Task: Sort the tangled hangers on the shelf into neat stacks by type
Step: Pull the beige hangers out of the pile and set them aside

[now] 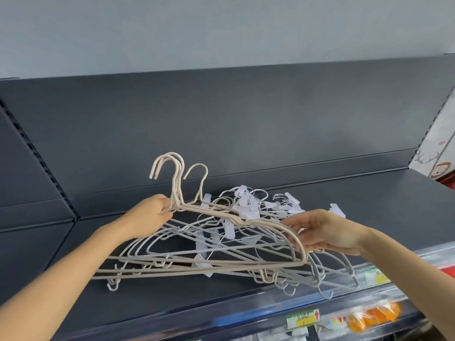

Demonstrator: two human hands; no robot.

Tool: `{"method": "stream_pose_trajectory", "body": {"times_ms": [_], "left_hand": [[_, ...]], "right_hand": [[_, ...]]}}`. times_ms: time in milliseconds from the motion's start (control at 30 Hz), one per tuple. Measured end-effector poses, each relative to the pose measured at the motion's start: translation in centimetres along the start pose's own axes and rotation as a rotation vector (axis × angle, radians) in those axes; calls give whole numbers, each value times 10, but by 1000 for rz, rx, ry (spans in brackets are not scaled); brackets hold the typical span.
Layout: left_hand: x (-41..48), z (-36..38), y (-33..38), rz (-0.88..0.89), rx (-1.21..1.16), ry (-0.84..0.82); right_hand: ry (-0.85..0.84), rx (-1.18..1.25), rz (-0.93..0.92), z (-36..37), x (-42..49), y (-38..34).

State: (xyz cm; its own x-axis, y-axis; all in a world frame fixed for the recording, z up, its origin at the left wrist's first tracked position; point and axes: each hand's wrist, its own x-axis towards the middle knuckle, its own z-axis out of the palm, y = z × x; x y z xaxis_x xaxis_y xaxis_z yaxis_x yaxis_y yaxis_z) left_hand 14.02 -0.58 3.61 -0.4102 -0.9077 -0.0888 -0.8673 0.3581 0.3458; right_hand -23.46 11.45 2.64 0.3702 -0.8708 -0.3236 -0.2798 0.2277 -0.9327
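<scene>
Looking down on a dark shelf (344, 193) in a shop. In the middle of it and reaching to the front edge, a tangled pile (320, 274) of pale wire hangers, several fitted with white clips (248, 205). Raised partly out of that pile, a bundle of beige hangers (177, 200), hooks uppermost, sloping down to the right. Gripped just under the hooks by the left hand (152, 212), fingers curled round the necks. Pinched at the right shoulder by the right hand (327, 232), thumb above and curled fingers beneath. Lower bars caught among the pile. Behind, a plain dark back panel (221, 119). Below the front edge, a blurred price tag (302, 317) and orange packets (374, 316).
</scene>
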Motion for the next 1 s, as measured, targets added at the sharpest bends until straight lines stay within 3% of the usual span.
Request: {"method": "stream_pose_trajectory", "body": {"times_ms": [200,300,367,467,567,700,833,900,1000], "left_hand": [[-3,0,-8,29,101,134],[-7,2,-8,23,106,216],[-8,-1,-9,-7,41,268],[-9,-8,-8,26,42,296],[-12,-12,-2,100,92,273],[-17,-12,-3,92,75,262],[-28,-12,-4,55,68,246],[-32,-15,-1,49,60,265],[-38,-23,4,22,10,298]], "right_hand": [[91,-255,3,8,9,-7],[327,-306,-38,7,23,-9],[494,-578,-106,4,37,-13],[414,-935,-206,8,60,-17],[355,-1024,-262,14,81,-12],[577,-960,-325,12,82,-15],[914,-652,-347,-6,70,-20],[944,-593,-283,-15,66,-23],[851,-683,-114,-12,64,-22]]}}
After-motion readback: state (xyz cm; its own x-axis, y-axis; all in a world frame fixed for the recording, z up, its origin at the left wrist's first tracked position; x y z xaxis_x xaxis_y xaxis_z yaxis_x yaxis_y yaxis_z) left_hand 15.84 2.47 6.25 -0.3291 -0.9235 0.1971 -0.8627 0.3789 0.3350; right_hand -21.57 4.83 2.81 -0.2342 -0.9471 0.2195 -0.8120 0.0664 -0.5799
